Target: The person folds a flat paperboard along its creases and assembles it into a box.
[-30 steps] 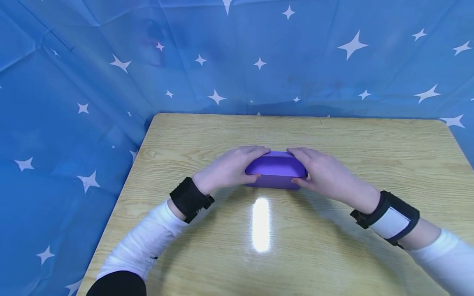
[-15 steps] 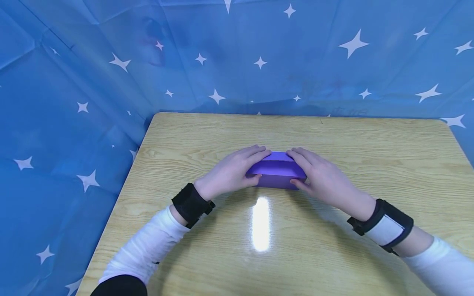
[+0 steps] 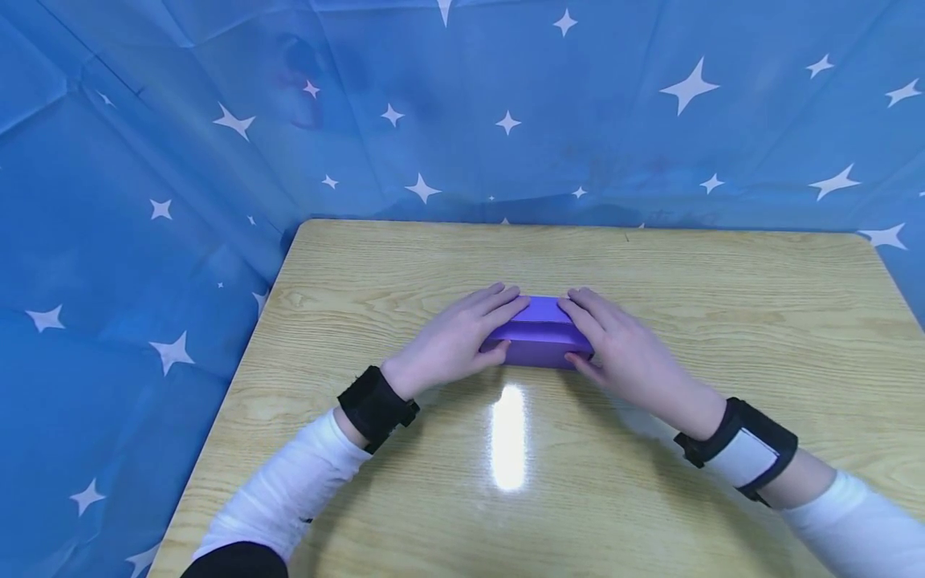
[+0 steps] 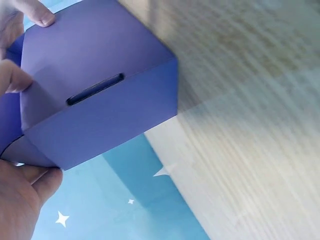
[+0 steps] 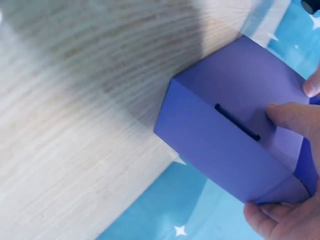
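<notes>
A purple cardboard box (image 3: 539, 354) sits near the middle of the wooden table, its lid (image 3: 543, 310) partly folded over toward the person and a dark gap under its front edge. My left hand (image 3: 462, 331) holds the box's left end, fingers over the lid and thumb on the front wall. At the right end, my right hand (image 3: 636, 351) grips it the same way. A narrow slot (image 4: 95, 90) shows along an edge of the box in the left wrist view. The right wrist view shows a matching slot (image 5: 237, 122). The box's inside is hidden.
The wooden table (image 3: 390, 257) has a bright light reflection in front of the box. A blue cloth (image 3: 462, 104) with white stars hangs behind the table and along its left side. Black straps (image 3: 376, 408) circle both wrists.
The lid has tilted further forward and down, so more of its top shows and the gap has narrowed. Both hands have shifted slightly inward with it, still holding the box's ends.
</notes>
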Tool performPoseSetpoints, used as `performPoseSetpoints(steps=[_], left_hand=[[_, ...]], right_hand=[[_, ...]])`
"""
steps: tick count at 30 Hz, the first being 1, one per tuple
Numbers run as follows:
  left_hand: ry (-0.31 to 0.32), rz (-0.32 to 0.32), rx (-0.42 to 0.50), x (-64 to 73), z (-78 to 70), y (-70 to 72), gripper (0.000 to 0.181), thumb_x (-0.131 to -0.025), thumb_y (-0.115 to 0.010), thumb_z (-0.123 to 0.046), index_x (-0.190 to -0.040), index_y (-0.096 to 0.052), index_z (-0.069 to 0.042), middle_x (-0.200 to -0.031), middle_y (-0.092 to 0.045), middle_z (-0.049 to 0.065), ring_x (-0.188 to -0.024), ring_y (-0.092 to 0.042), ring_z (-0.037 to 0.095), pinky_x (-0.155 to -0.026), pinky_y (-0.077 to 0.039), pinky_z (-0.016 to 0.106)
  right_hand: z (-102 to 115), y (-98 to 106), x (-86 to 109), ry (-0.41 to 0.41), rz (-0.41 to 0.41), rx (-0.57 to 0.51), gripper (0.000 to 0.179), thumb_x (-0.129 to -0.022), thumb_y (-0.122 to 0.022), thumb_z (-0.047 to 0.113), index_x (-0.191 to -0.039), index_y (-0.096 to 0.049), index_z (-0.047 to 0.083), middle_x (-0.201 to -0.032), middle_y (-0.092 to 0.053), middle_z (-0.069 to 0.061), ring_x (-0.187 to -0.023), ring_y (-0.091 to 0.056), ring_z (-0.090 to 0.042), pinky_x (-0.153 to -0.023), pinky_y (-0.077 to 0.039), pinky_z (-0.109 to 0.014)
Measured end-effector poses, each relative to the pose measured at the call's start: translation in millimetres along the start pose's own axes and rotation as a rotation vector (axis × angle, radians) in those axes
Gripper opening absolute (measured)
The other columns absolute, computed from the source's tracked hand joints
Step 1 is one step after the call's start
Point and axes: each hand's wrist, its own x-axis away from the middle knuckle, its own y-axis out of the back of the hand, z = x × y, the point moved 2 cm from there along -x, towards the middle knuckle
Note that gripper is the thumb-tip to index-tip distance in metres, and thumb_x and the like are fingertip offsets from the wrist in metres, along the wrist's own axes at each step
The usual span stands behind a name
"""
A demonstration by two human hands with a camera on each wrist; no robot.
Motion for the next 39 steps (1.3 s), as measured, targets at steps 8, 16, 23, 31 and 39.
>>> performPoseSetpoints(steps=[8, 16, 23, 31, 39], left_hand=[[-0.02, 0.016, -0.096, 8.0, -1.7, -13.4, 0.067, -0.107, -0.06, -0.029, -0.165, -0.034, -0.008, -0.171, -0.037, 0.015, -0.161, -0.033, 0.035, -0.132, -0.033, 0.051], [-0.025, 0.025, -0.144, 11.1, -5.3, -21.7, 0.077, -0.105, -0.065, -0.035, -0.166, -0.029, -0.007, -0.175, -0.029, 0.013, -0.165, -0.023, 0.037, -0.131, -0.034, 0.055], [-0.04, -0.024, -0.179, 12.0, -6.6, -23.0, 0.08, -0.102, -0.069, -0.038, -0.165, -0.031, -0.004, -0.174, -0.031, 0.015, -0.164, -0.025, 0.039, -0.131, -0.034, 0.054], [0.153, 0.032, 0.178, 12.4, -8.1, -15.9, 0.082, -0.102, -0.067, -0.045, -0.167, -0.03, -0.012, -0.178, -0.019, 0.013, -0.167, -0.013, 0.035, -0.135, -0.024, 0.055], [0.495, 0.012, 0.571, 10.8, 0.1, -0.5, 0.086, -0.106, -0.059, -0.05, -0.171, -0.014, -0.017, -0.178, -0.017, 0.013, -0.166, -0.021, 0.033, -0.134, -0.027, 0.054]], right_hand=[[2.2, -11.8, 11.4, 0.009, 0.015, 0.053, 0.089, -0.082, -0.091, 0.023, -0.151, -0.045, -0.011, -0.155, -0.046, -0.038, -0.145, -0.047, -0.057, -0.113, -0.049, -0.066], [3.1, -20.2, 20.3, 0.03, -0.011, 0.106, 0.097, -0.079, -0.093, 0.026, -0.152, -0.042, -0.013, -0.159, -0.043, -0.037, -0.148, -0.04, -0.059, -0.116, -0.046, -0.066], [5.4, -22.2, 19.8, 0.038, -0.031, 0.134, 0.099, -0.079, -0.092, 0.029, -0.153, -0.04, -0.014, -0.16, -0.042, -0.036, -0.149, -0.037, -0.059, -0.118, -0.045, -0.065], [3.2, -15.4, 18.9, -0.088, 0.067, -0.09, 0.111, -0.082, -0.091, 0.038, -0.164, -0.029, -0.001, -0.17, -0.028, -0.031, -0.158, -0.025, -0.055, -0.121, -0.036, -0.071], [-15.4, 12.9, 14.1, -0.4, 0.233, -0.368, 0.11, -0.092, -0.08, 0.046, -0.17, -0.01, 0.009, -0.177, -0.011, -0.024, -0.16, -0.019, -0.053, -0.123, -0.03, -0.075]])
